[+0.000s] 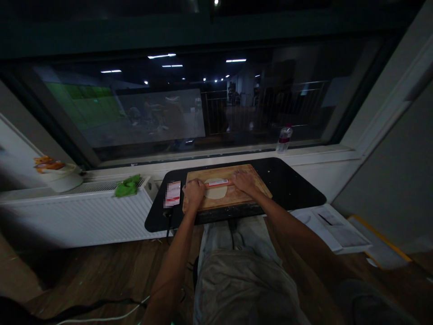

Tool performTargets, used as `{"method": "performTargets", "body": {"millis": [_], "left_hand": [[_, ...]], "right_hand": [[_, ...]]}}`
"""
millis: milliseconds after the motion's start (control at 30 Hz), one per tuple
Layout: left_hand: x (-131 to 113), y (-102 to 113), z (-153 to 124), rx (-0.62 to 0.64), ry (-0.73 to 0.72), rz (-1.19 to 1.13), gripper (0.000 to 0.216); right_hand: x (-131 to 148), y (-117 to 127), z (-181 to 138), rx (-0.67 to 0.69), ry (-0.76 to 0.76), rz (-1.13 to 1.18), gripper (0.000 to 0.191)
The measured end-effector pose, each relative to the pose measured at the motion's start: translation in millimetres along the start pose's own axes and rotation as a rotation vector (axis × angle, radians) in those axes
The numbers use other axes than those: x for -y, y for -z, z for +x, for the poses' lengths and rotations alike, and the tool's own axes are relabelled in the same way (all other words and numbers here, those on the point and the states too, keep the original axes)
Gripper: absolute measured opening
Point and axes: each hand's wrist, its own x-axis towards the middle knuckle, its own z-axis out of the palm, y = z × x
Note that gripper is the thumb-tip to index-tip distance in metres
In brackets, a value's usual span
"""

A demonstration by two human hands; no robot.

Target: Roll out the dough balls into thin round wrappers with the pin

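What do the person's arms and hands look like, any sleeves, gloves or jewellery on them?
Both forearms are bare right up to the picture's lower edge, with no sleeves in view. The left hand and right hand wear no gloves. No watch or bracelet shows at either wrist. The dim light and small size hide any rings. Light grey trousers show below the arms.

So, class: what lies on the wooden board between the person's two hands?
In the head view, a red-and-white rolling pin spans from the left hand to the right hand, over a flat pale round of dough on the wooden board.
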Motion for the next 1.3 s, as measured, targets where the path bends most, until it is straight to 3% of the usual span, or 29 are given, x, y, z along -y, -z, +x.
{"method": "performTargets", "body": {"millis": [267,500,667,933,1300], "left_hand": [[-1.0,2.5,0.7,0.027,0.021,0.009,0.05],[0.0,3.0,0.5,0.012,0.006,0.004,0.047],[-1.5,2.8,0.3,0.006,0.016,-0.003,0.047],[-2.5,2.1,1.0,0.011,0.011,-0.052,0.039],[-1.8,-1.1,3.1,-0.01,-0.016,-0.045,0.037]], "right_hand": [[15.4,15.2,-42.5,0.014,-0.09,0.019,0.048],[21.8,24.1,-54.0,0.008,-0.091,0.022,0.046],[26.0,19.1,-67.4,-0.026,-0.144,0.065,0.049],[44.7,9.9,-113.3,-0.155,-0.081,0.172,0.055],[61.6,-12.0,-140.5,-0.341,0.013,0.32,0.051]]}}
